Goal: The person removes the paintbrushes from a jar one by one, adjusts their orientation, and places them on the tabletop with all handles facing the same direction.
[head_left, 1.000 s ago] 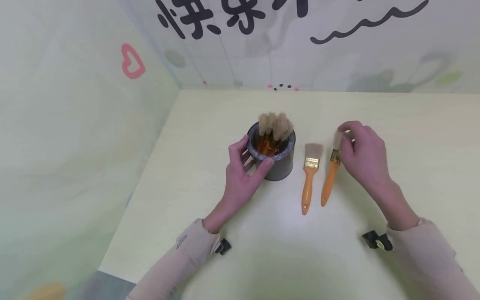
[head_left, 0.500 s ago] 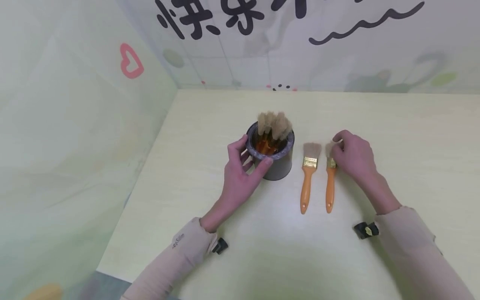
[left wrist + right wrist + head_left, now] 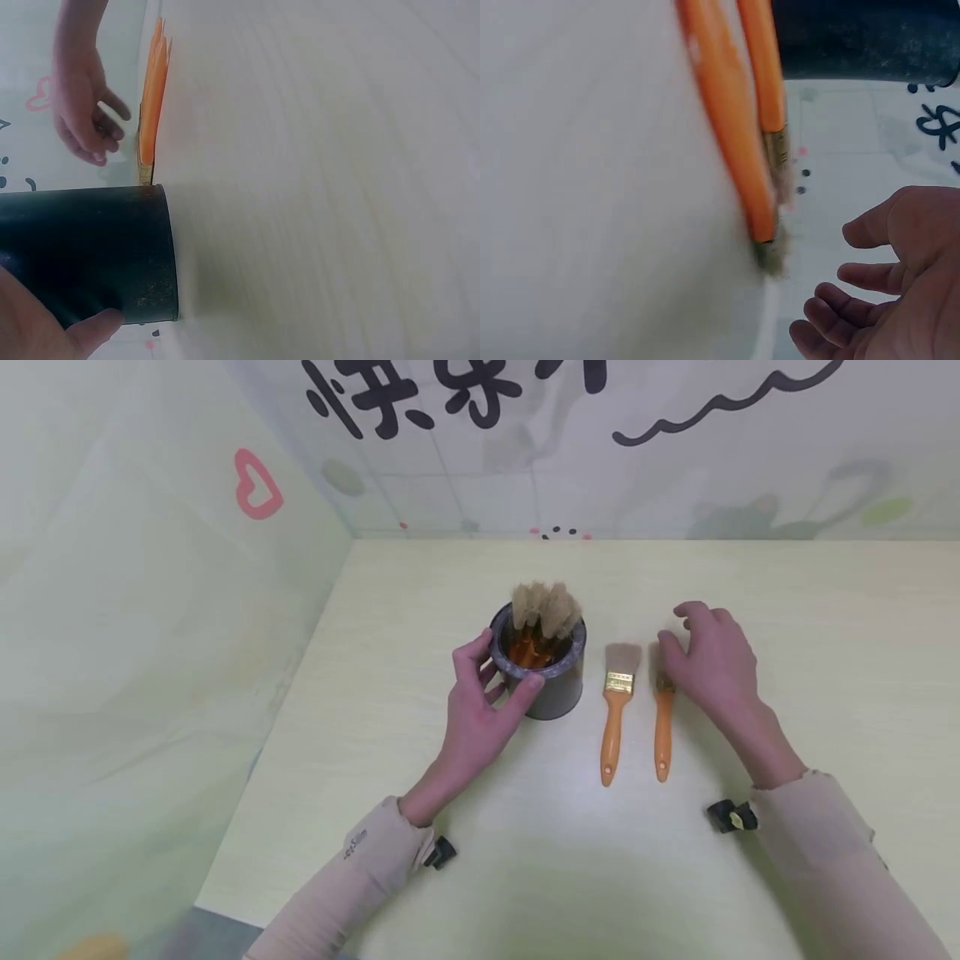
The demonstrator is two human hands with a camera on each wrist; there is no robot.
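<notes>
My left hand (image 3: 480, 714) grips a dark metal can (image 3: 557, 695) at its rim and side, thumb in front and fingers behind. Several paintbrushes (image 3: 546, 608) stand in the can with their tan bristles up. To its right, a flat paintbrush (image 3: 617, 714) with an orange handle and brass-coloured ferrule lies on the table. Beside it lies another orange-handled paintbrush (image 3: 663, 739), its bristles partly hidden by my right hand (image 3: 712, 660). In the right wrist view that hand (image 3: 900, 281) hovers apart from both brushes, fingers loosely bent, holding nothing.
The pale table (image 3: 480, 893) meets a printed wall sheet (image 3: 645, 485) with dark characters behind the can. Another pale sheet (image 3: 150, 652) with a pink heart hangs along the left edge.
The right hand slid the right-hand paintbrush leftward and straightened it beside the other, then let go and lifted slightly with its fingers spread. The left hand and can have stayed in place.
</notes>
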